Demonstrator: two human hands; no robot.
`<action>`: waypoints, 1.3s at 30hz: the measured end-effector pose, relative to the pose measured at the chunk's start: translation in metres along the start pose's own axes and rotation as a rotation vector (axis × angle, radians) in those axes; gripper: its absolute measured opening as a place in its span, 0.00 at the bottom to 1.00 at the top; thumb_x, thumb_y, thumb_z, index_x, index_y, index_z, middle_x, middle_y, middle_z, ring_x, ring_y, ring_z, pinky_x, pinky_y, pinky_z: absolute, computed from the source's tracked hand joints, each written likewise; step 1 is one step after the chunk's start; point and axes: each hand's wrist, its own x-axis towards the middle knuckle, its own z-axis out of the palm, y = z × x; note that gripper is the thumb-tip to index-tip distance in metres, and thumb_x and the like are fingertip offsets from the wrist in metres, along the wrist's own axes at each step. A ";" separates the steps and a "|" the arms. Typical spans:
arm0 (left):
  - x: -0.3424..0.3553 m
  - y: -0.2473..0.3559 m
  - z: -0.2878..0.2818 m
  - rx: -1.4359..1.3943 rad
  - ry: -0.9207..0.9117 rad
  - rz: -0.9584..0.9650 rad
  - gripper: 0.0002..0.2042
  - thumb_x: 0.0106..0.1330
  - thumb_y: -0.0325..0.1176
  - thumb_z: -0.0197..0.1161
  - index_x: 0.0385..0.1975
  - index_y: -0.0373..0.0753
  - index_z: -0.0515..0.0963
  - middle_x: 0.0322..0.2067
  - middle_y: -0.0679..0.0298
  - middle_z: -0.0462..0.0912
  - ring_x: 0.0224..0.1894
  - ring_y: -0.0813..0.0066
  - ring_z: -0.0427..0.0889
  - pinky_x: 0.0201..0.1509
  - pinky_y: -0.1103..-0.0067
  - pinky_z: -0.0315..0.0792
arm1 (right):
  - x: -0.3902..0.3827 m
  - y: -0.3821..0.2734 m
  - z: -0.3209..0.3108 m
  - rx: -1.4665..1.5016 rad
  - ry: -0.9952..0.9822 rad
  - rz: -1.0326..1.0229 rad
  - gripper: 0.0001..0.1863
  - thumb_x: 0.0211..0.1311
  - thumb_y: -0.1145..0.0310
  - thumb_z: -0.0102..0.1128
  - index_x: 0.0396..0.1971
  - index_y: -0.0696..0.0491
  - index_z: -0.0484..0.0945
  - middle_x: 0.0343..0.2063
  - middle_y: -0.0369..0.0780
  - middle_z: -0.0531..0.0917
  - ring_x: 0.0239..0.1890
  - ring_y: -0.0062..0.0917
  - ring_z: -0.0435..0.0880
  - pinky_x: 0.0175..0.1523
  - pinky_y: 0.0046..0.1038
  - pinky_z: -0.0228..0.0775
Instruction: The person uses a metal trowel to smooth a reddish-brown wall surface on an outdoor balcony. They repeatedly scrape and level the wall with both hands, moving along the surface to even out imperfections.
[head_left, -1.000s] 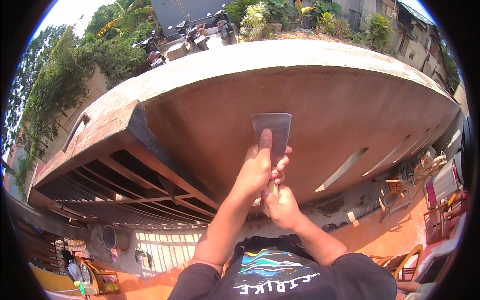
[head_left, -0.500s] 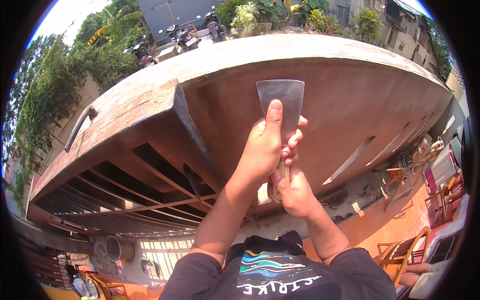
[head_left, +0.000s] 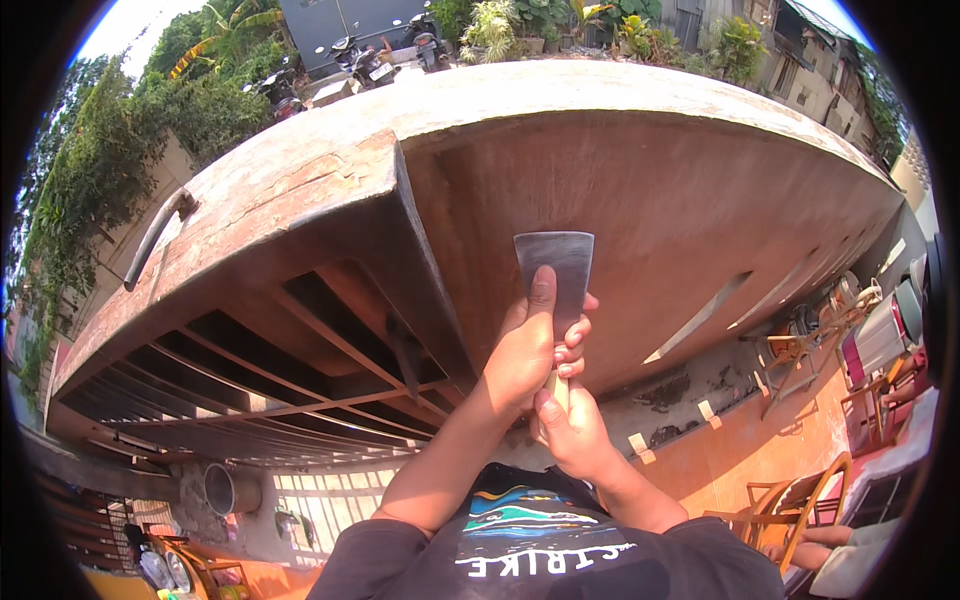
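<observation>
Both my hands are closed on one wide scraper (head_left: pixel 570 252) with a flared grey metal blade and a pale handle. My left hand (head_left: pixel 522 345) is the upper one; its thumb lies flat along the blade and its fingers wrap round behind it. Lower down, my right hand (head_left: pixel 573 432) grips the handle, thumb pointing up along it. The blade points away from me, in front of a reddish-brown wall (head_left: pixel 680 200). Whether its edge touches the surface I cannot tell. Most of the handle is hidden by my fingers.
To the left juts a slatted opening with a thick dark edge (head_left: pixel 425 250). A bent pipe (head_left: pixel 155 240) sticks up from the ledge. Below right are wooden chairs (head_left: pixel 800 510) and another person's arm (head_left: pixel 805 555). A bucket (head_left: pixel 230 490) stands lower left. Motorcycles (head_left: pixel 360 62) are parked beyond the wall.
My two hands and the scraper have come down the wall, closer to my body. The grip looks the same. The view has shifted slightly.
</observation>
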 end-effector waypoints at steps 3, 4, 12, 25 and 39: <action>-0.006 0.004 0.000 0.021 -0.101 0.226 0.31 0.75 0.62 0.44 0.44 0.33 0.72 0.20 0.70 0.65 0.17 0.88 0.56 0.19 0.86 0.59 | -0.002 -0.013 0.005 0.006 -0.020 -0.040 0.18 0.77 0.66 0.49 0.58 0.61 0.64 0.30 0.32 0.74 0.29 0.09 0.70 0.34 0.16 0.63; -0.007 0.005 0.001 -0.010 -0.199 0.391 0.31 0.76 0.61 0.44 0.44 0.32 0.72 0.21 0.70 0.66 0.17 0.88 0.57 0.19 0.86 0.60 | -0.002 -0.016 0.006 0.112 0.011 -0.093 0.16 0.78 0.66 0.48 0.56 0.60 0.65 0.27 0.30 0.73 0.27 0.09 0.69 0.31 0.16 0.62; -0.012 0.010 0.000 -0.053 -0.050 0.127 0.29 0.76 0.60 0.45 0.45 0.34 0.72 0.22 0.70 0.65 0.17 0.87 0.57 0.20 0.86 0.60 | -0.003 -0.020 0.014 0.037 -0.008 0.057 0.18 0.77 0.65 0.49 0.58 0.61 0.63 0.24 0.30 0.72 0.23 0.10 0.69 0.29 0.16 0.62; -0.014 0.005 -0.005 -0.036 -0.205 0.338 0.28 0.76 0.59 0.46 0.44 0.33 0.72 0.22 0.70 0.65 0.17 0.88 0.57 0.19 0.87 0.59 | -0.006 -0.015 0.017 0.093 0.003 -0.113 0.20 0.78 0.64 0.47 0.59 0.61 0.62 0.22 0.29 0.71 0.21 0.08 0.67 0.28 0.15 0.59; -0.009 0.010 -0.006 0.030 -0.247 0.435 0.29 0.76 0.59 0.46 0.44 0.32 0.72 0.23 0.70 0.67 0.18 0.88 0.57 0.20 0.86 0.59 | 0.002 -0.007 0.015 0.069 0.099 -0.198 0.17 0.77 0.66 0.48 0.57 0.61 0.64 0.23 0.29 0.72 0.22 0.10 0.68 0.27 0.17 0.61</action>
